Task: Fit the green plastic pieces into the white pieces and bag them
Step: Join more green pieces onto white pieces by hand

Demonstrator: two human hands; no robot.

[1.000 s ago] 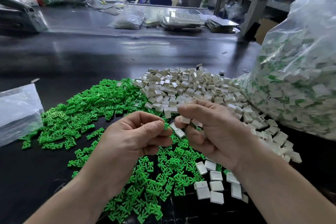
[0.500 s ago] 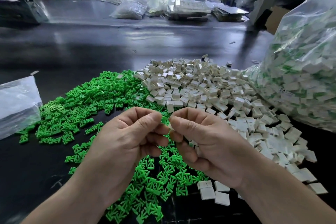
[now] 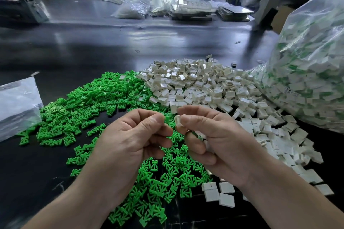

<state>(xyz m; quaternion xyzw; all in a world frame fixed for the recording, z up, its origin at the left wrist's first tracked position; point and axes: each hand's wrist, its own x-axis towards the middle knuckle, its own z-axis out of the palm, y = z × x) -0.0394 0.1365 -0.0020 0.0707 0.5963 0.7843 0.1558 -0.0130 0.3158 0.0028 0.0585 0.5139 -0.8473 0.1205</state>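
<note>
My left hand pinches a small green piece between thumb and forefinger. My right hand pinches a white piece just to its right, with more white pieces tucked under its curled fingers. The two pieces are a small gap apart. A heap of green pieces spreads over the dark table on the left and under my hands. A heap of white pieces lies behind and to the right. A big clear bag of fitted white-and-green pieces stands at the right.
A flat clear plastic bag lies at the left edge. Loose white pieces lie near my right wrist. Farther back on the dark table sit plastic bags, trays and a grey machine.
My hands came together half a second ago, then parted slightly. The right hand now shows a white piece at its fingertips. The view shifted down and right a little.
</note>
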